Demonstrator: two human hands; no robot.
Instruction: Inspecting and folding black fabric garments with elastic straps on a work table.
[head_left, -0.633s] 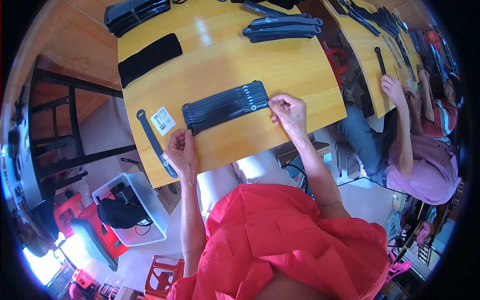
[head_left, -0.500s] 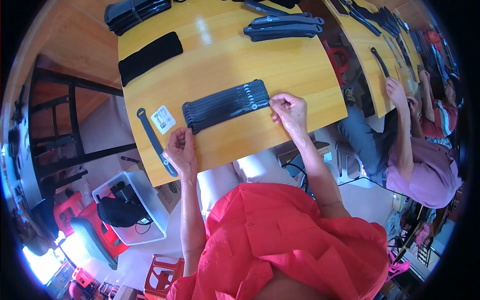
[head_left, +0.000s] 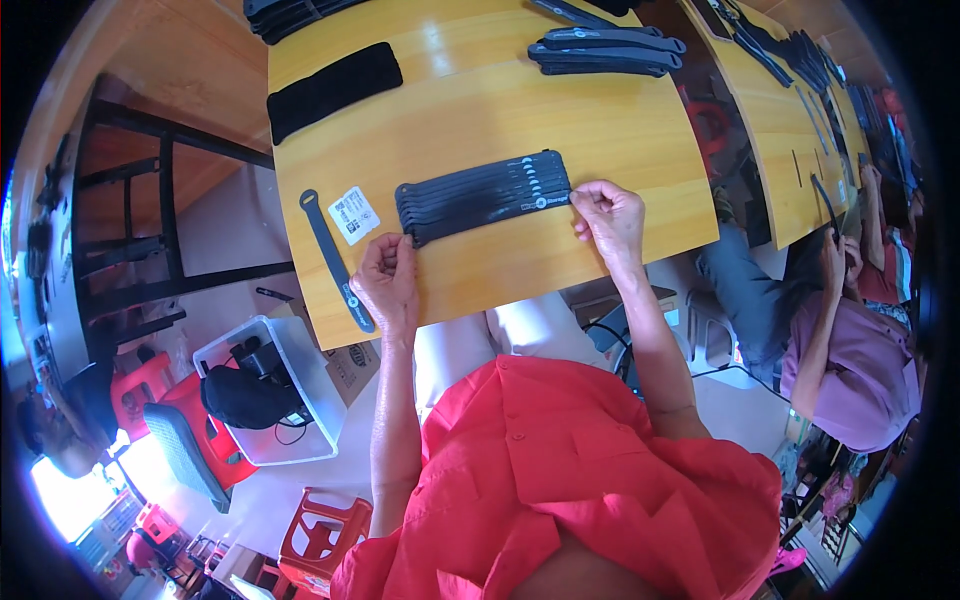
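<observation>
A row of black straps (head_left: 480, 198) lies overlapped on the table, with their looped ends at the left and pale print near the right. My left hand (head_left: 388, 280) pinches the looped end of the nearest strap at the row's lower left corner. At the lower right corner, the fingertips of my right hand (head_left: 612, 220) are closed on that strap's other end. A single strap (head_left: 335, 260) with a looped end lies left of my left hand. Between it and the row is a white printed label (head_left: 354, 215).
A black fabric piece (head_left: 335, 90) lies at the table's far left. Stacked straps (head_left: 605, 52) sit at the far right, more bundles (head_left: 300, 15) behind. A white bin (head_left: 325, 400) with black items stands on the floor at left. Another person (head_left: 850, 360) works at the right-hand table.
The whole view has shifted, so the table appears farther right and slightly higher. My hands stay at both ends of the nearest strap. The neighbouring person's hands have moved nearer to their body.
</observation>
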